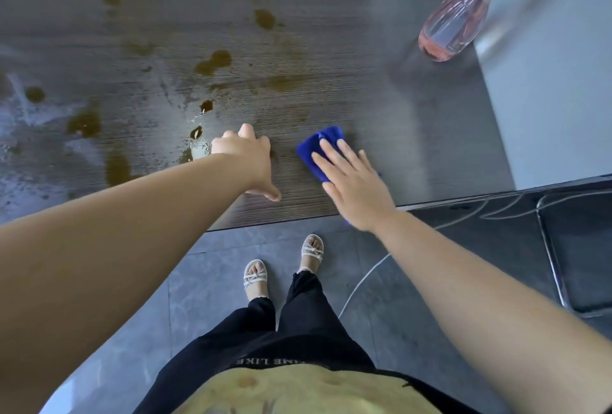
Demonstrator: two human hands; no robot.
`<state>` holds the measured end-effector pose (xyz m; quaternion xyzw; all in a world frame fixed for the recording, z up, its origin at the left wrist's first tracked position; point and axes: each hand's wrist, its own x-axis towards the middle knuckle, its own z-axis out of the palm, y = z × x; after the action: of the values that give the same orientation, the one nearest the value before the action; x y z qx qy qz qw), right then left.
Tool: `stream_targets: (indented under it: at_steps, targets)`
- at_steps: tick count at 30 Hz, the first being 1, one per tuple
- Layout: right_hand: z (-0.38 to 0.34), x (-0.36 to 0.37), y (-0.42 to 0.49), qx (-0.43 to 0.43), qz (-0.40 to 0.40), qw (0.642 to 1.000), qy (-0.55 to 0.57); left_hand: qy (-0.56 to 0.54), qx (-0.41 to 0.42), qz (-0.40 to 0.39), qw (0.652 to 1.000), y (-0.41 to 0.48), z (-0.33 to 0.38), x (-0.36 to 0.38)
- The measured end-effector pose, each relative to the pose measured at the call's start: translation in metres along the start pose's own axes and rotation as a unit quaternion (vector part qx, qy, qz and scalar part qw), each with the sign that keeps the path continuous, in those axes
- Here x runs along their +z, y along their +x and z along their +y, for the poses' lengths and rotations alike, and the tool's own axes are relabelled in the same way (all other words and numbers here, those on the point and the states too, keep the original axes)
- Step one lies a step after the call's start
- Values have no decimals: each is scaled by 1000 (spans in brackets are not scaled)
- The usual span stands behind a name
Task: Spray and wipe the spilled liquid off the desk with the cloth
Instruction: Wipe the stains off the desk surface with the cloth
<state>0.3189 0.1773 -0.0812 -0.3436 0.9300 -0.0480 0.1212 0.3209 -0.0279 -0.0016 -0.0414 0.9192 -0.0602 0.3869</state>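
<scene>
Head: right hand (pixel 356 188) flattens folded cloth (pixel 316 145).

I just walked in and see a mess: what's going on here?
A person stands at the dark wood-grain desk, right hand pressing a folded blue cloth near the front edge. The left hand rests on the desk, curled and holding nothing. Brown spilled liquid spots the desk leftward; the pink spray bottle stands at far right.
</scene>
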Motion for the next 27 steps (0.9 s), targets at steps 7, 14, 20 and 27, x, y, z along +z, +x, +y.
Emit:
stream_targets:
  at_steps: [7,14,20,27]
  targets:
    - [10,-17,61,327,32,943,47,-44,-10,12,999,5,0,-2]
    - [14,-4,9,-34,6,999,-32,-23,16,12,1000,8,-5,0]
    - [18,-18,62,261,29,964,42,-16,8,16,1000,10,-2,4]
    - [-4,-2,17,-41,-4,999,-16,-19,0,11,1000,9,7,2]
